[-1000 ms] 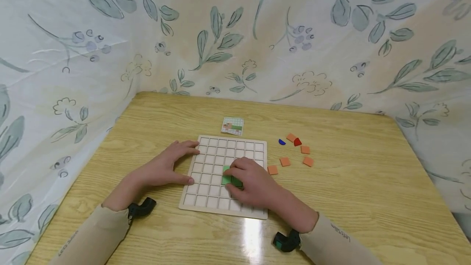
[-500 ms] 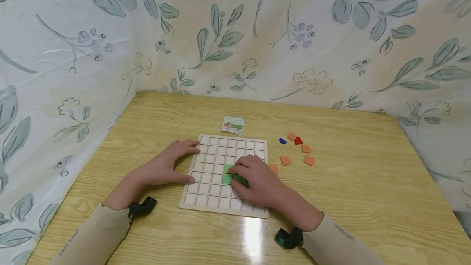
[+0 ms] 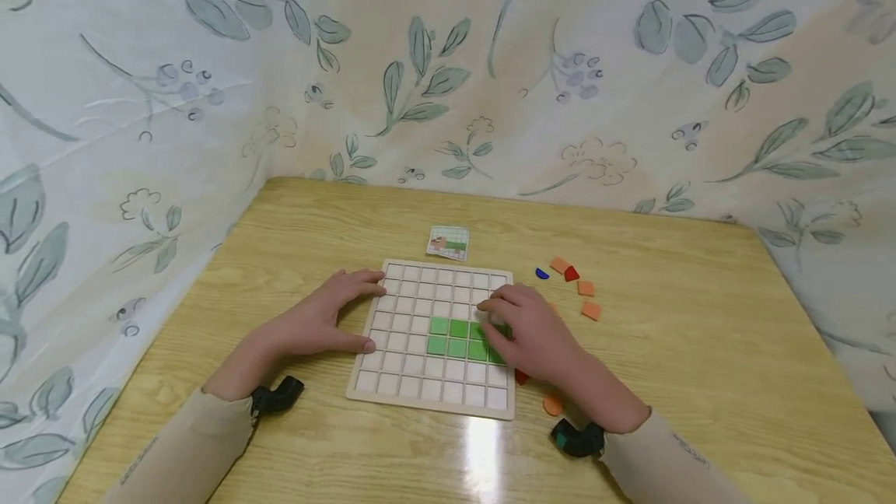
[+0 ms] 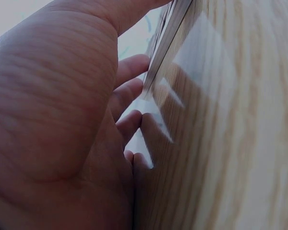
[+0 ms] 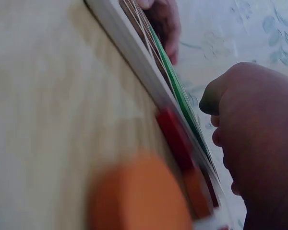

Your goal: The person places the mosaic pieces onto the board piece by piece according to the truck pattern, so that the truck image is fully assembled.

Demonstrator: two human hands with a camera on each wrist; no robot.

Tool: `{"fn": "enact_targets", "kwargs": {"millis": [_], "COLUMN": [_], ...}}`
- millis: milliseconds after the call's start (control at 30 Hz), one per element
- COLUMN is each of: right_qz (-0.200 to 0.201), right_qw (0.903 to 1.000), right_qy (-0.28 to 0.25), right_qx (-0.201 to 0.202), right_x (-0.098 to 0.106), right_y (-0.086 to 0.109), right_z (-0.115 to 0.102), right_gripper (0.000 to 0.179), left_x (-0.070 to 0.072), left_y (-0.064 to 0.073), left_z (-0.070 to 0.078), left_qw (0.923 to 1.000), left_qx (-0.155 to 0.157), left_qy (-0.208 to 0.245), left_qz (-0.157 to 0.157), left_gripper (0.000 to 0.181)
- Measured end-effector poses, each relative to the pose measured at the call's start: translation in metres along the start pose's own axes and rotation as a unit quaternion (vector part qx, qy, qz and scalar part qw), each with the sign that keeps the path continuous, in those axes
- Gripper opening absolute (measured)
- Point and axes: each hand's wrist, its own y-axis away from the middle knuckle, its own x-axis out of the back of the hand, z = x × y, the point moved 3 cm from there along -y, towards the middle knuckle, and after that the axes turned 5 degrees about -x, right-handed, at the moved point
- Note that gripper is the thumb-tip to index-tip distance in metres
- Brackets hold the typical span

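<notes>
A pale wooden grid board [image 3: 413,365] lies on the table in the head view. Two rows of green square tiles [image 3: 457,348] fill cells in its middle and right part; the rightmost ones are partly hidden. My left hand [image 3: 318,321] rests its spread fingertips and thumb along the board's left edge. Over the right edge hovers my right hand [image 3: 535,331], fingers loosely bent, with nothing visible between them. In the right wrist view that hand [image 5: 259,129] is above the board, apart from the green tiles [image 5: 182,98].
A small picture card [image 3: 448,243] lies behind the board. To the right are several orange square tiles [image 3: 586,288], a blue half-circle [image 3: 542,274] and a red piece [image 3: 572,273]. An orange disc [image 3: 552,405] and another red piece [image 3: 521,377] lie near the right forearm.
My right hand has moved right from the board's middle toward its right edge, uncovering several green tiles, the orange disc and a red piece. The left hand stays at the board's left edge.
</notes>
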Motion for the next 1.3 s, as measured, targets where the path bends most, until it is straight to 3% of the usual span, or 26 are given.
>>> {"fn": "enact_targets", "kwargs": {"millis": [400, 633, 833, 1300], "right_qz": [0.013, 0.010, -0.003, 0.020], "right_qw": [0.9972, 0.9962, 0.9953, 0.9946], "right_qy": [0.015, 0.032, 0.037, 0.048], "right_qx": [-0.072, -0.080, -0.090, -0.090], "right_x": [0.028, 0.040, 0.041, 0.044], "right_y": [0.023, 0.040, 0.046, 0.043], "right_z": [0.039, 0.053, 0.057, 0.054], "right_gripper": [0.027, 0.029, 0.027, 0.017], "left_x": [0.001, 0.002, 0.003, 0.003], "left_y": [-0.001, -0.001, 0.000, 0.002], "left_z": [0.000, 0.003, 0.005, 0.002], "left_qw": [1.0000, 1.0000, 1.0000, 0.9998], "left_qx": [0.003, 0.004, 0.008, 0.016], "left_qy": [-0.004, 0.001, 0.005, 0.002], "left_qz": [-0.001, -0.003, -0.004, -0.007], "left_gripper": [0.089, 0.088, 0.090, 0.088]}}
